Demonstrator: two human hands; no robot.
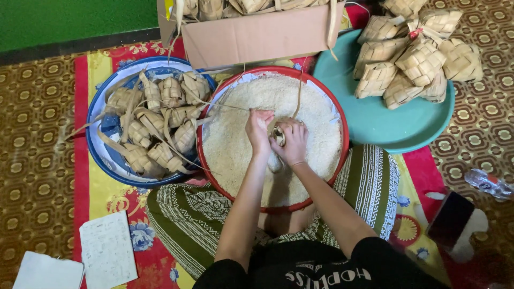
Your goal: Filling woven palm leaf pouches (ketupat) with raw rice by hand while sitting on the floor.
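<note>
A red-rimmed basin (342, 120) full of white rice (235, 139) sits in front of me, between my knees. Over its middle, my left hand (258, 131) and my right hand (293, 143) hold a small woven palm-leaf pouch (279, 135) between them, just above the rice. Long leaf strips trail from the pouch toward the far rim. My left fingers pinch at the pouch's opening while my right hand cups it from the side.
A blue basin (101, 150) at left holds several woven pouches. A teal tray (375, 123) at right carries a bunch of fuller pouches (417, 59). A cardboard box (257, 35) stands behind. Papers (107, 249) lie bottom left, a dark phone (450, 219) and plastic bottle (490, 184) at right.
</note>
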